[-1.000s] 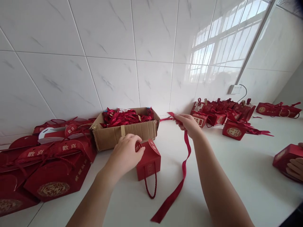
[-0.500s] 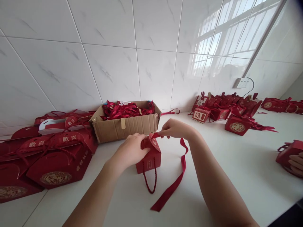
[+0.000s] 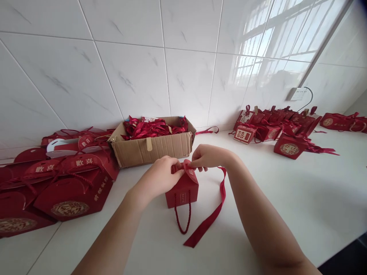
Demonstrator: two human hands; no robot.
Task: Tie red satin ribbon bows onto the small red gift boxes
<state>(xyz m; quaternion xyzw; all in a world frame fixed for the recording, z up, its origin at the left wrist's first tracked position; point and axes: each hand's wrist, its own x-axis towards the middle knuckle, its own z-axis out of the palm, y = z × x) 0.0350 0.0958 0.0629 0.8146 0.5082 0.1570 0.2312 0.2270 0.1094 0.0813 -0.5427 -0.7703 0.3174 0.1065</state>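
Observation:
A small red gift box (image 3: 183,193) stands on the white counter in front of me, its twisted cord handle (image 3: 182,228) hanging down the near side. My left hand (image 3: 159,173) is closed at the left of the box's top, thumb and fingers pinching at the upper flap; the exact spot under the fingertips is partly hidden. From the right, my right hand (image 3: 208,156) pinches a red ribbon at the flap's top. The ribbon's long tail (image 3: 215,214) curves down onto the counter right of the box.
Behind the box is a cardboard carton (image 3: 150,151) heaped with red ribbons (image 3: 155,128). Larger red gift boxes (image 3: 77,191) crowd the left. Several small red boxes (image 3: 269,131) stand at the right rear, with one beribboned box (image 3: 289,147) nearer. A power socket (image 3: 297,94) is on the tiled wall.
My left hand has moved up from the box's side to its top, close to my right fingertips. The view has shifted slightly, and another person's hand with a red box has left the right edge.

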